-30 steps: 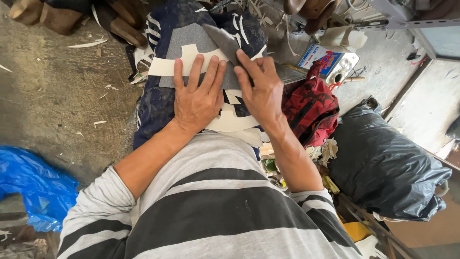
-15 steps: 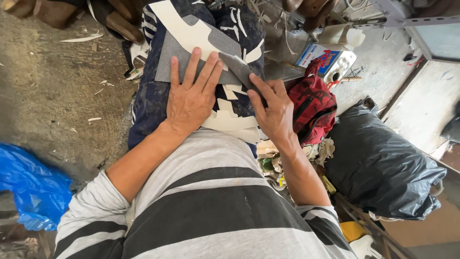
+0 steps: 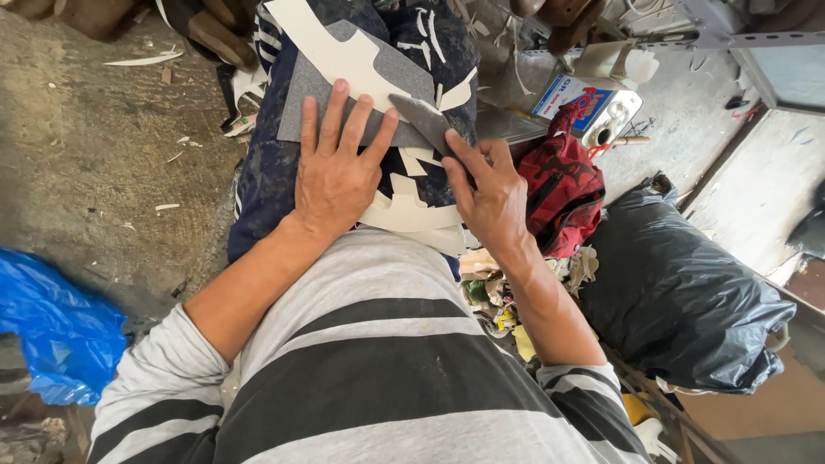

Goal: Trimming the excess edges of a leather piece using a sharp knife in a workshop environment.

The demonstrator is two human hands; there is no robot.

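My left hand (image 3: 337, 167) lies flat, fingers spread, pressing down a grey sheet (image 3: 344, 107) that rests on the dark patterned cloth (image 3: 266, 172) over my lap; that grip is released, palm down, nothing clenched. My right hand (image 3: 490, 193) is closed around a grey blade-shaped tool (image 3: 423, 120), its tip lying against the right edge of the grey sheet, just beside my left fingertips.

What has changed: 1 second ago both my hands were flat on the sheet and the white cut-out shape (image 3: 331, 51) crossed under my fingers. Half a second ago my right hand had drawn back toward the sheet's right edge. Now the tool is plainly in my right grip and set to the edge, and the white shape sits higher, on the far part of the grey sheet, clear of my left fingers. I judge this to mean the pressing-flat is done and the cutting or trimming along the grey sheet's edge is in hand, with my left hand acting as the clamp.

More white scraps (image 3: 408, 210) lie under my wrists. To my right sit a red bag (image 3: 563, 193) and a black sack (image 3: 679, 301); a blue plastic sheet (image 3: 51, 326) is on the floor at my left.
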